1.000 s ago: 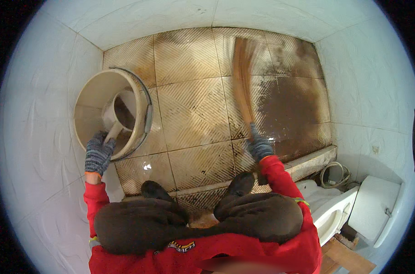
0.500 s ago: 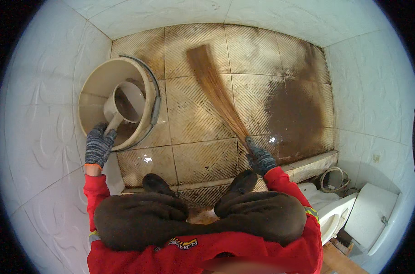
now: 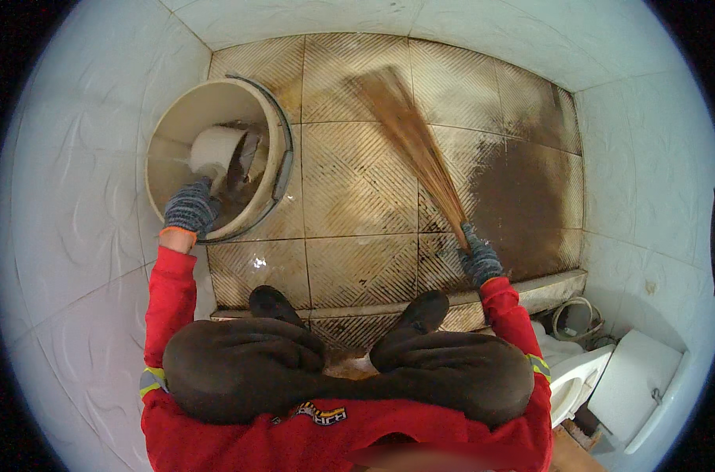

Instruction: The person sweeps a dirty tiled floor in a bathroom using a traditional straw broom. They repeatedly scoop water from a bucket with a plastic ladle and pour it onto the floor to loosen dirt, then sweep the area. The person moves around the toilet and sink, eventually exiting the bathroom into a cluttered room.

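Note:
My left hand (image 3: pixel 191 208), in a grey knitted glove, is closed on the handle of a white dipper (image 3: pixel 217 149). The dipper is tipped on its side down inside a cream bucket (image 3: pixel 159 141), its mouth at the dark water there. A grey handle hangs over the bucket's right rim. In a matching glove, my right hand (image 3: pixel 481 256) grips the bound end of a stick broom (image 3: pixel 420 149). The broom slants up and left over the floor, and its bristle tips are blurred.
Ridged beige floor tiles (image 3: pixel 357 177) carry dirt stains, with a dark wet patch (image 3: pixel 522 204) at the right. A low tiled ledge (image 3: pixel 542 291) crosses near my shoes. White-tiled walls surround the floor. At the lower right are a toilet (image 3: pixel 574 385) and a coiled hose (image 3: pixel 558 322).
My left hand has lowered the dipper into the bucket and tilted it over. The broom and my right hand have shifted to the right.

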The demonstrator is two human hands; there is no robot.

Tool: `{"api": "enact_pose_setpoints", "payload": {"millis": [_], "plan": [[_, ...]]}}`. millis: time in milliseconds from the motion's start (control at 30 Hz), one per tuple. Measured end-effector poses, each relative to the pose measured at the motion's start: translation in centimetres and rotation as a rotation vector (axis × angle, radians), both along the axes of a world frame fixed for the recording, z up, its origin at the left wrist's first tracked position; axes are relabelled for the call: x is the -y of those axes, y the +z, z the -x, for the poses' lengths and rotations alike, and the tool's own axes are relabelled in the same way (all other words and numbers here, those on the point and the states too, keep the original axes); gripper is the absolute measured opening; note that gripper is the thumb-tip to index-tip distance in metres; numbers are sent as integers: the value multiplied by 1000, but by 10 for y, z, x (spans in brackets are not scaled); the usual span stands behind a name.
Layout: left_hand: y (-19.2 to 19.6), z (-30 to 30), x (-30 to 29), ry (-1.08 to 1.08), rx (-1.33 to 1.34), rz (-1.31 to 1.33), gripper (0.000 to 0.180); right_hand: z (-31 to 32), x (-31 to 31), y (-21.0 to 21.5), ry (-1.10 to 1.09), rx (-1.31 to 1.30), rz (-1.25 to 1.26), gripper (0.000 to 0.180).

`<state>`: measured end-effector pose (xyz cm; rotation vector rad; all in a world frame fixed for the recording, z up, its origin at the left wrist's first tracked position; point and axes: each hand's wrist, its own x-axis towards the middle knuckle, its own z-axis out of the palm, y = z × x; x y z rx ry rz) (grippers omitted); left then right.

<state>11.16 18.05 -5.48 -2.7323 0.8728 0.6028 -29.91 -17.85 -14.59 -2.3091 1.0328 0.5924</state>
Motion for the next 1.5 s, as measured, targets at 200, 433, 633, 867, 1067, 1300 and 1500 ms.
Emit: {"api": "enact_pose_setpoints", "payload": {"millis": [200, 433, 633, 867, 1067, 1300, 1500], "plan": [[-11, -1, 16, -45, -74, -116, 38, 14, -39, 26, 311, -13, -54, 64], [-27, -12, -7, -58, -177, 352, 41, 32, -41, 14, 248, 200, -12, 62], [18, 1, -44, 453, -524, 831, 25, 38, 17, -7, 45, 217, 164, 61], [101, -7, -80, -554, 485, 602, 31, 3, -30, 27, 98, 73, -120, 60], [137, -51, 29, -344, 285, 801, 19, -9, 29, -28, 46, 155, -57, 61], [91, -110, 217, 353, -393, 666, 33, 0, 102, -14, -219, -4, 93, 58], [35, -104, 360, 164, -113, 462, 27, 36, 169, -20, -473, -24, 216, 64]]}}
